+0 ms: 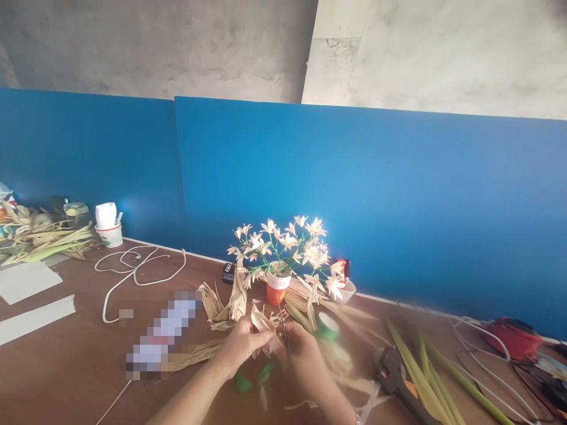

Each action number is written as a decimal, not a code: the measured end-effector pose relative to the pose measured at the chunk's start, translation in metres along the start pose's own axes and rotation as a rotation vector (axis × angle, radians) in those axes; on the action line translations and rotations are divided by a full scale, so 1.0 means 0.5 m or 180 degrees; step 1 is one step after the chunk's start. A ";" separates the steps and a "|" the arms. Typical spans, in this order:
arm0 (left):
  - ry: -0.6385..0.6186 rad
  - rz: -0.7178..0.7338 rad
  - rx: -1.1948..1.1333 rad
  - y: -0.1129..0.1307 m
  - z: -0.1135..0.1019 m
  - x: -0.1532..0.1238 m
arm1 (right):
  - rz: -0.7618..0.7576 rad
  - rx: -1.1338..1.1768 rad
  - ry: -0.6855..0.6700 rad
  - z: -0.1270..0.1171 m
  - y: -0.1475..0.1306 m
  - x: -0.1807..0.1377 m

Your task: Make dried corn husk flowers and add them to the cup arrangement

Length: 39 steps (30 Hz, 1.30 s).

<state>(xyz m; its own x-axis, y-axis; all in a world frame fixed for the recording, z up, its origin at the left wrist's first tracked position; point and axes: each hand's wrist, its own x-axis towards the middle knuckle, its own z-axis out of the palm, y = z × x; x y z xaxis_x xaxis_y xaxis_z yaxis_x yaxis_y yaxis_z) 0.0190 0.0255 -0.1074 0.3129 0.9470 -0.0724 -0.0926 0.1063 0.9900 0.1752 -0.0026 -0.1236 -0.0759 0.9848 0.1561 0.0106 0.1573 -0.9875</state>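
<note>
My left hand (245, 344) pinches a pale piece of corn husk (259, 319) between thumb and fingers. Close beside it, my right hand (303, 350) is closed on scissors (282, 319), whose thin dark blades point up and away from me near the husk. Just beyond both hands stands an orange-and-white stack of paper cups (277, 287) holding a bunch of cream husk flowers (287, 241) on green stems. Husk scraps lie around and below my fingers. A roll of green tape (326, 326) sits right of my right hand.
A glue gun (394, 369) and green husk leaves (425, 378) lie at the right. Dry husks (225, 307) and a pixelated, phone-like object (163, 336) are to the left. White cable (133, 268) loops farther back. A blue partition (354, 200) borders the table's rear edge.
</note>
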 end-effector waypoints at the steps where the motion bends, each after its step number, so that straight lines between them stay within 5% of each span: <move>1: 0.0055 0.0046 0.0026 -0.001 0.003 0.001 | -0.0049 0.0001 0.0003 0.001 0.002 0.000; 14: -0.0046 -0.0220 -0.0058 0.003 0.008 0.002 | 0.0135 0.0173 0.0571 -0.005 -0.026 0.002; 20: 0.1350 0.0176 -0.0568 0.001 0.001 0.015 | 0.0218 -0.0112 0.0289 -0.001 -0.047 -0.002; 23: 0.1722 0.0304 -0.0920 0.003 -0.007 0.019 | 0.0410 -0.0303 -0.0120 0.005 -0.046 -0.007; 30: 0.1537 0.0128 -0.1903 0.003 0.018 0.008 | 0.0438 -0.0282 -0.0582 0.020 -0.024 -0.016; 39: 0.1056 -0.0028 -0.1961 -0.016 0.051 -0.002 | 0.0235 -0.0188 -0.0212 0.023 -0.030 -0.015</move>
<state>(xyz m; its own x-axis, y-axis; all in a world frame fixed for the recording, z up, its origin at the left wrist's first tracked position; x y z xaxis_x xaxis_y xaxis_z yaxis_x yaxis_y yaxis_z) 0.0434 0.0161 -0.1123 0.0200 0.9774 -0.2104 -0.6411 0.1740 0.7475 0.1640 -0.0131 -0.1104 -0.1389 0.9871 0.0792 0.0772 0.0906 -0.9929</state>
